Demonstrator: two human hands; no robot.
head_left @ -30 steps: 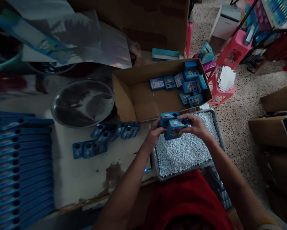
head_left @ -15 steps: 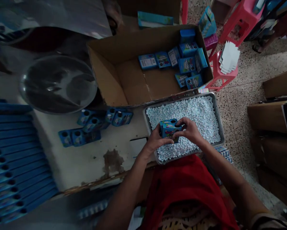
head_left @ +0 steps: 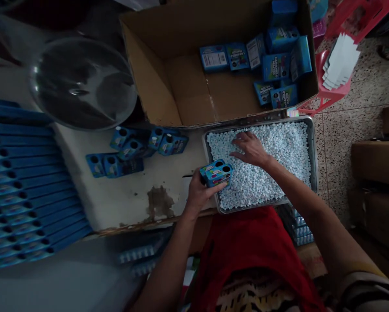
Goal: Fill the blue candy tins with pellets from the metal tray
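Observation:
My left hand (head_left: pixel 199 190) is closed around a pair of small blue candy boxes (head_left: pixel 218 173), held side by side with dark round holes in their tops. They are at the left edge of a metal tray (head_left: pixel 314 160) full of small pale blue and white candies (head_left: pixel 266 186). Over the candies at the tray's far side is my right hand (head_left: pixel 251 149), palm down with its fingers apart; its fingertips touch or nearly touch them. Several more blue boxes with holes (head_left: pixel 126 164) stand on the table to the left.
Beyond the tray sits an open cardboard carton (head_left: pixel 188 95) with several blue boxes (head_left: pixel 275 67) inside. A large metal bowl (head_left: pixel 84 86) is at the back left. Rows of blue boxes (head_left: pixel 28 182) fill the left side. A pink stool (head_left: pixel 335 91) holds pale cards (head_left: pixel 342 63).
My right hand has let go of the boxes and moved to the candies at the tray's far side. My left hand has drawn the boxes leftward. The view has shifted.

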